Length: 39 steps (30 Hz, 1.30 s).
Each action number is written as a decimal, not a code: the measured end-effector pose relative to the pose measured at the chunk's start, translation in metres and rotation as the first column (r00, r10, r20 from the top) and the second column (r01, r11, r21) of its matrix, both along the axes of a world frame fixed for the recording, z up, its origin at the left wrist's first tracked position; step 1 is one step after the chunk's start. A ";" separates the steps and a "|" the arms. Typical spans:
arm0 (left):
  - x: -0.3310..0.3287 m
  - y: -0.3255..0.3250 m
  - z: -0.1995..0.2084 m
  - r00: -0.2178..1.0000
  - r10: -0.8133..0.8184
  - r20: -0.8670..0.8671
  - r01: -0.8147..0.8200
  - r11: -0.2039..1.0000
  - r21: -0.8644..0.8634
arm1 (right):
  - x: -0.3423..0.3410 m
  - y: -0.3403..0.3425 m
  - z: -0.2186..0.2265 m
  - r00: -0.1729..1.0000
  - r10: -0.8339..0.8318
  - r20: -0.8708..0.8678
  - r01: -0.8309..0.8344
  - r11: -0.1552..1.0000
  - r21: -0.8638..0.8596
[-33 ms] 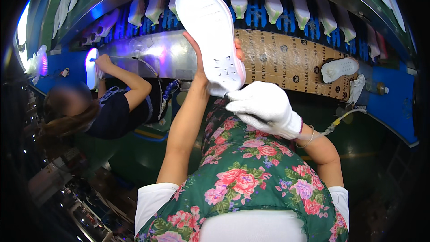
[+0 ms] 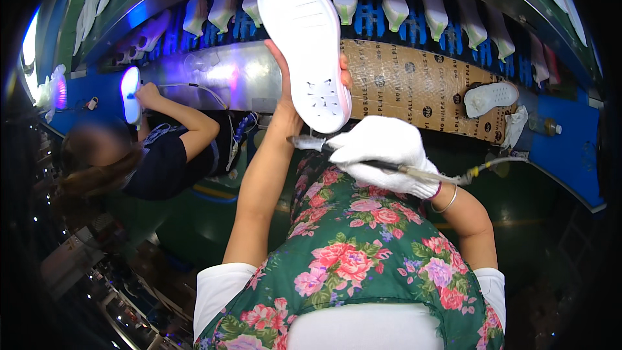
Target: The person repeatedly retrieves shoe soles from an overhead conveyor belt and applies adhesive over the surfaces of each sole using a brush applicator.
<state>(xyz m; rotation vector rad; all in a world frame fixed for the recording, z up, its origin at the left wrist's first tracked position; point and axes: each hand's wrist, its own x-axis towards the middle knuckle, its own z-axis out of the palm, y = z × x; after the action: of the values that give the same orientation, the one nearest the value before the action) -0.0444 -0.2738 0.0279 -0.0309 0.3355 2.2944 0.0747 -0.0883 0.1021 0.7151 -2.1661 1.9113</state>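
matt white sole [image 2: 306,45], cloth glove [image 2: 383,152], cardboard sheet [image 2: 414,84]

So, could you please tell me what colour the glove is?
The glove on the right hand is white; the head view shows it.

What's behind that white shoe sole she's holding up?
Behind the sole: the left hand gripping it, a cardboard sheet, and a row of white shoe forms. What lies directly behind the sole is hidden.

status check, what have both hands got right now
Left hand grips white rubber shoe sole, raised, underside showing. Right hand, white-gloved, holds thin brush tool, tip just under the sole's heel. Nothing blocking between them.
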 end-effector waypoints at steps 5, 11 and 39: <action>-0.013 0.007 0.001 0.975 -0.174 -0.139 0.142 0.966 -0.216 | 0.001 -0.004 -0.013 0.951 -0.136 -0.276 0.217 0.933 0.288; -0.023 0.005 0.004 0.950 -0.264 -0.165 0.240 0.958 -0.155 | 0.004 -0.003 -0.010 0.993 0.047 -0.107 -0.027 0.984 0.176; -0.053 0.040 0.060 0.242 -0.970 0.015 0.056 -0.001 -0.998 | -0.013 0.008 -0.012 0.995 -0.019 0.101 0.003 0.988 0.156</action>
<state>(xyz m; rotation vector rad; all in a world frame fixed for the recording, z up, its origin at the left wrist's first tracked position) -0.0975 -0.2334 0.0883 0.5037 1.7408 0.6288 0.0619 -0.0800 0.0896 0.6415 -2.3979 1.8258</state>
